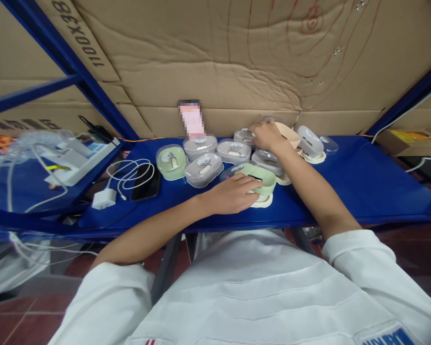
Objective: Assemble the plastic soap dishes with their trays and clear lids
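Note:
My left hand [235, 194] lies along the near left side of a light green plastic box [267, 178], fingers bent onto it. That box looks like an open soap box; a cream piece [263, 201] shows under it. Farther back, my right hand [267, 135] reaches in among the boxes with its fingers curled down. What its fingertips hold is hidden. Beside that hand is an open peach box [288, 134]. A grey box [269, 160] sits below the right wrist, partly covered by the forearm. To its right, another grey box [310, 141] leans on a cream base [314, 157].
Left of my hands stand several clear-lidded boxes, including a green one [172, 163] and a grey one [204, 170]. A phone [192, 120] leans on the cardboard wall [201, 57]. A dark phone [146, 182], white charger [104, 198] and cable lie on the blue shelf [373, 187].

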Available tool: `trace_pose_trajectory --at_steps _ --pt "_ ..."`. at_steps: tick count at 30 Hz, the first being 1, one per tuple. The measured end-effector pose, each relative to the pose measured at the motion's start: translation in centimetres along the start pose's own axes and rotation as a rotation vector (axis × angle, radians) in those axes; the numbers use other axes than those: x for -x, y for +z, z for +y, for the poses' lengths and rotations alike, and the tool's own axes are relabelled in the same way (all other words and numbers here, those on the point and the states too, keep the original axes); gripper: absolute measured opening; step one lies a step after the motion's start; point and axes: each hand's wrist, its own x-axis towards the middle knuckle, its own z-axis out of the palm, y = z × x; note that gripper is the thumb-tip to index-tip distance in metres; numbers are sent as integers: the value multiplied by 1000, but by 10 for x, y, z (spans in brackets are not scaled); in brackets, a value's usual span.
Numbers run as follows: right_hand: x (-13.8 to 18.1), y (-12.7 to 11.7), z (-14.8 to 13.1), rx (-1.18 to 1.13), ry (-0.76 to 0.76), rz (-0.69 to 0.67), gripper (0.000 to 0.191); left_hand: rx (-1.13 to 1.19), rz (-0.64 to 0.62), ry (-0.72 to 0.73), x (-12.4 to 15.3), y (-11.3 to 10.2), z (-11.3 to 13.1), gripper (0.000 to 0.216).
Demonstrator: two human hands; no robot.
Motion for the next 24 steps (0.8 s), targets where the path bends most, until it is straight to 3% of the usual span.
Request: trace_pose_trajectory --at_steps 9,17,24 --pt "0 -9 6 -30 14 172 51 37 51 12 1 1 2 18" --pt "-1 -11 2 -100 -173 59 40 47 29 -1 1 2 2 20" --pt "-1 -5 -8 -8 -107 -231 49 24 15 7 0 1 1 25"
